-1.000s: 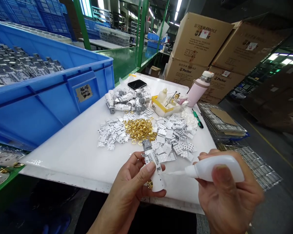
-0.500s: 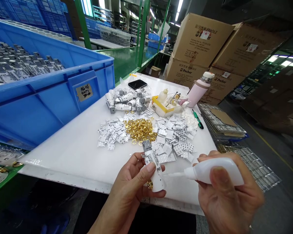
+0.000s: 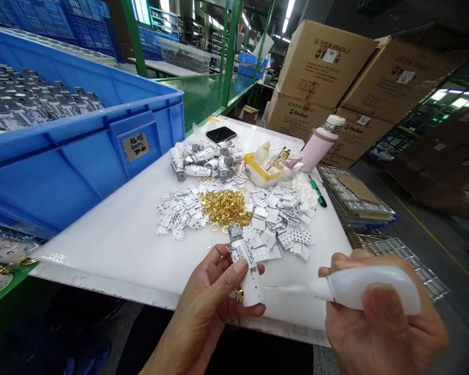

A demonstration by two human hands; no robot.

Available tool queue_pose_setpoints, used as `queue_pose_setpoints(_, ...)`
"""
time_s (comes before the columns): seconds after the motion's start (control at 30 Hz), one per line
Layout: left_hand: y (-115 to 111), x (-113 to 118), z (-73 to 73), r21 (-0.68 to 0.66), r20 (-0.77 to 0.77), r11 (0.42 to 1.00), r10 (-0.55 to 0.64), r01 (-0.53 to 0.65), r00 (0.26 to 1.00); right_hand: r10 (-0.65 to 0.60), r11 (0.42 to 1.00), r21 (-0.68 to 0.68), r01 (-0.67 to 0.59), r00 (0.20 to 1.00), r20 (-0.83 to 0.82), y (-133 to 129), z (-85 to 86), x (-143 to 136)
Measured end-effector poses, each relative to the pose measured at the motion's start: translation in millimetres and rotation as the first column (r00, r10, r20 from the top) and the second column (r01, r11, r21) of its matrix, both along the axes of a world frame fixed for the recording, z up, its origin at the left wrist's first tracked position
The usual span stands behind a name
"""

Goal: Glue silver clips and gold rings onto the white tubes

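Note:
My left hand point(image 3: 219, 286) is closed around a white and grey tower-like plastic part point(image 3: 251, 284), its grey end tilted away from me. A gold ring point(image 3: 239, 295) shows low on its left side, by my fingers. My right hand point(image 3: 386, 317) grips a translucent white squeeze bottle point(image 3: 375, 289) with a thin nozzle that points left toward the part, with a gap between the tip and the part. Beyond my left hand lies a heap of gold rings point(image 3: 226, 205), with small white flat plates point(image 3: 185, 211) to its left and more white plates point(image 3: 277, 219) to its right.
Several similar parts point(image 3: 203, 159) lie farther back, beside a phone point(image 3: 221, 134). A yellow-edged tray point(image 3: 258, 174), a pink bottle point(image 3: 316, 148) and a green cutter point(image 3: 317, 191) sit at the right. A blue crate point(image 3: 82, 151) flanks the table; cartons point(image 3: 324, 62) are stacked behind.
My right hand and the squeeze bottle have moved right and slightly down, and the nozzle has drawn back a little from the part. My left hand is nearly still.

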State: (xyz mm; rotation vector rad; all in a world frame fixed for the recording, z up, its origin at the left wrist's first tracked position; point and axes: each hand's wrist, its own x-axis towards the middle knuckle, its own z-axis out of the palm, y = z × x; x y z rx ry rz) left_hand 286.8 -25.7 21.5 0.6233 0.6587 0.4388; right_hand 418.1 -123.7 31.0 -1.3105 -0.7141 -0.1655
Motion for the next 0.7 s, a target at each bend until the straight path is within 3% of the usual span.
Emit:
queue_pose_setpoints(0.13,-0.1,0.1,2.0,0.018,0.016,1.000,-0.019,0.019,1.000,0.060,0.994,-0.099,-0.053,0.995,0.073,-5.1,-6.4,4.0)
queue_pose_setpoints(0.33,-1.5,-0.5,1.7,0.010,0.034,1.000,-0.019,0.018,0.999,-0.024,0.988,-0.150,0.031,0.998,0.053,-6.1,-6.9,-1.5)
queue_pose_setpoints(0.7,-1.6,0.7,-0.5,0.005,0.026,1.000,-0.015,0.015,1.000,-0.044,0.980,-0.183,0.073,0.987,0.157,-8.5,-8.8,3.5)
